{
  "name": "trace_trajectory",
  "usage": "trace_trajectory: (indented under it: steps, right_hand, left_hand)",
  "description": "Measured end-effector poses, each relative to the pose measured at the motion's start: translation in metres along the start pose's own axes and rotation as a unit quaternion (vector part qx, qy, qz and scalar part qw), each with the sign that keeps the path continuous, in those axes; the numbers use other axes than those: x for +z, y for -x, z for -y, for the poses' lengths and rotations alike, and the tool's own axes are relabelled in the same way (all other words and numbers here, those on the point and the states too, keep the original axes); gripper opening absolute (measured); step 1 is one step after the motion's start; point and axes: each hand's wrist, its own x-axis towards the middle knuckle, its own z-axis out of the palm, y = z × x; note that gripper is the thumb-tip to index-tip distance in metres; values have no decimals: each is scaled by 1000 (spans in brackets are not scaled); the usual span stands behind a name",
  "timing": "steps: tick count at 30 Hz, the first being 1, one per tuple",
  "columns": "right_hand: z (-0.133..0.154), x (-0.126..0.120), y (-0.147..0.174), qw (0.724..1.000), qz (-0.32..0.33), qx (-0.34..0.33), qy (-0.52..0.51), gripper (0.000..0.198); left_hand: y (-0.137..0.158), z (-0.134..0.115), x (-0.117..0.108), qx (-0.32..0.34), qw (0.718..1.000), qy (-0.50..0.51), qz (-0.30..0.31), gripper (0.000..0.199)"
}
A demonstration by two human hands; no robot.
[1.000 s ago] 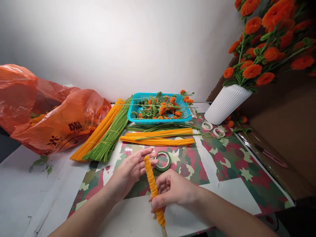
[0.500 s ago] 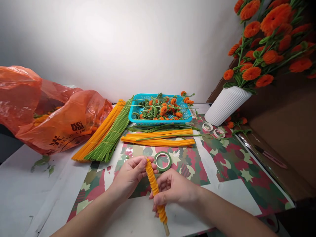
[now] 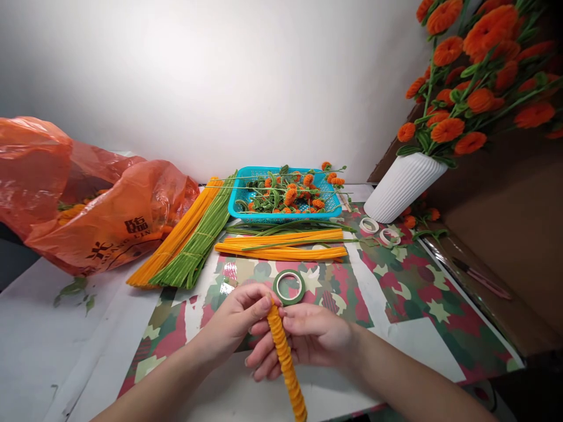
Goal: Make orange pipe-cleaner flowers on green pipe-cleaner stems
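Observation:
A yellow-orange pipe cleaner (image 3: 285, 357) is coiled tightly around a thin stick, whose bare end showed earlier and is now out of frame. My left hand (image 3: 246, 310) pinches the upper end of the coil between thumb and fingers. My right hand (image 3: 308, 331) is closed around the coil from the right, its thumb near the top and its fingers behind. The coil slants down toward the bottom edge. Just beyond my fingertips lies a roll of green tape (image 3: 289, 287), flat on the table.
Behind lie loose yellow pipe cleaners (image 3: 281, 252), bundled green pipe cleaners (image 3: 193, 252) and a blue basket (image 3: 235, 205) of orange flowers. An orange plastic bag (image 3: 109, 234) stands left. At right are a white vase (image 3: 402, 184), white tape rolls (image 3: 389, 237) and a pink-handled cutter (image 3: 488, 283).
My right hand has slid up the coil toward my left hand, its thumb now near the top. The coil has shifted slightly down and right, and its stick end has left the frame.

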Motion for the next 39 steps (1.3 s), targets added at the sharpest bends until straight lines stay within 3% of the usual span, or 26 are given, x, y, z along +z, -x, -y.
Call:
trace_trajectory:
  steps: [6,15,22,26,30,36,39]
  right_hand:
    - [-2,-5,-2,998,-43,-22,49,43]
    - [2,1,-4,979,-159,-40,119,45]
    - [-3,1,-6,975,-191,-53,96,46]
    - [-2,-1,-6,982,-168,-65,64,47]
    - [0,-2,-2,992,-112,-57,31,47]
    - [-12,-10,-1,1000,8,12,-4,50]
    - [-20,-14,-5,998,47,42,-15,53]
  left_hand:
    - [1,-3,0,27,999,-40,-11,33]
    - [2,-10,7,27,998,-43,-22,38]
    - [0,-8,8,4,998,-38,-49,38]
    - [0,-9,6,23,999,-6,-44,37]
    - [0,-8,-3,18,1000,15,2,34]
    - [-4,-6,-10,99,981,44,162,12]
    - [-5,-5,-8,121,965,47,229,12]
